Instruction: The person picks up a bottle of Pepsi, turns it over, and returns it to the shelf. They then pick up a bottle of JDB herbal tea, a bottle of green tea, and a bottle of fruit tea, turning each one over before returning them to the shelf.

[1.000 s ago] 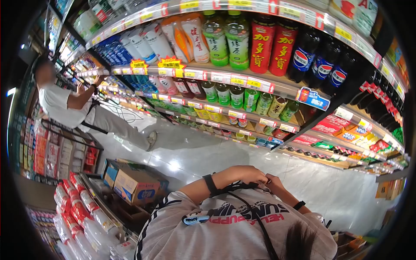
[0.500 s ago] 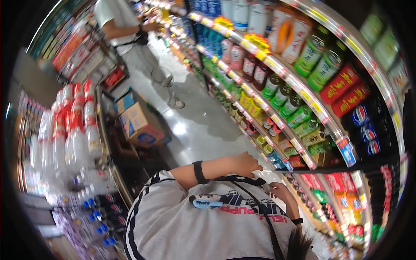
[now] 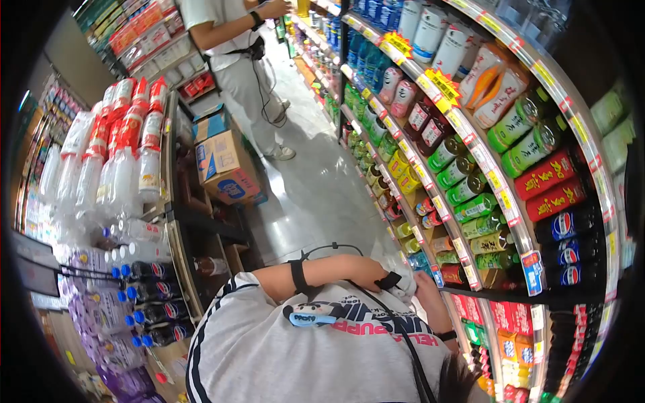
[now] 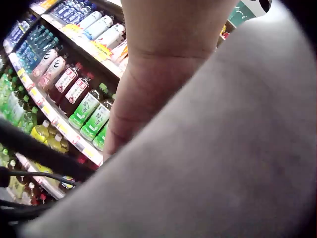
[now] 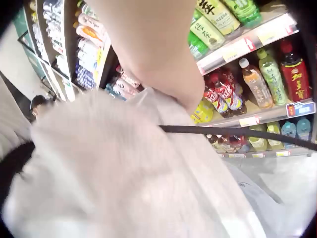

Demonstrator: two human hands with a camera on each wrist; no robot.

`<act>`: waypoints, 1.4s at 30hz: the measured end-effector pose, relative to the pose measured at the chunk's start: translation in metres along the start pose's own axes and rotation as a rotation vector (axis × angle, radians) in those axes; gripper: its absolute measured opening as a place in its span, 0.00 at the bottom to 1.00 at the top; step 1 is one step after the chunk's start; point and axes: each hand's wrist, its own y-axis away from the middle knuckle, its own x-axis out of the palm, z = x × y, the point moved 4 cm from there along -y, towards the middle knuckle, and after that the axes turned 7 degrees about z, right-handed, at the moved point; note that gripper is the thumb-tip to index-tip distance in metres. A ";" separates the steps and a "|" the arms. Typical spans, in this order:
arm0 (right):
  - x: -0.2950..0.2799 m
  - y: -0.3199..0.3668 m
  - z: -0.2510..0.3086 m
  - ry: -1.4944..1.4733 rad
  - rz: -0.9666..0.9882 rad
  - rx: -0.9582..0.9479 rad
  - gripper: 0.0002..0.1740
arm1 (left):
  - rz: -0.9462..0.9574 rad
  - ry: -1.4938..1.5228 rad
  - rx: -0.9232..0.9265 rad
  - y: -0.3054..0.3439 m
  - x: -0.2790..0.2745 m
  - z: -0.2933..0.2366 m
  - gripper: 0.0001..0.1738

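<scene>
At the waist, in front of the white printed shirt (image 3: 363,356), my left hand (image 3: 368,270) and right hand (image 3: 430,295) are close together. A short black strap (image 3: 388,280) lies by the left hand's fingers, with a whitish patch (image 3: 406,287) between the hands. The fingers are mostly hidden, and I cannot tell what they hold. In the left wrist view, bare skin (image 4: 153,94) and a blurred pale surface fill much of the picture. Pale cloth (image 5: 124,163) fills the right wrist view below a hand (image 5: 158,64), crossed by a black cord (image 5: 223,131).
Drink shelves (image 3: 463,228) rise close on the right. Bottles wrapped in red and white (image 3: 124,134) and dark cola bottles (image 3: 158,289) stand on the left. A cardboard box (image 3: 227,168) sits beside the aisle floor (image 3: 295,208); farther up, another person (image 3: 235,74) stands.
The view has swung left, so the shelves now run along the right side. My hands stay at the waist; the black strap and whitish patch now show between them.
</scene>
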 end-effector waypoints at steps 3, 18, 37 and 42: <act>-0.017 -0.029 -0.015 0.239 -0.418 -0.362 0.11 | -0.072 0.045 0.086 -0.007 0.012 0.014 0.23; -0.063 0.064 -0.147 0.439 -0.893 0.162 0.13 | 0.224 -0.155 0.336 -0.028 0.032 -0.011 0.18; -0.006 0.149 -0.205 -0.451 -0.801 0.162 0.10 | 0.210 0.003 0.351 -0.009 -0.004 -0.020 0.24; -0.042 0.154 -0.224 -0.809 -0.932 0.086 0.12 | 0.094 -0.032 0.260 -0.022 -0.035 -0.010 0.24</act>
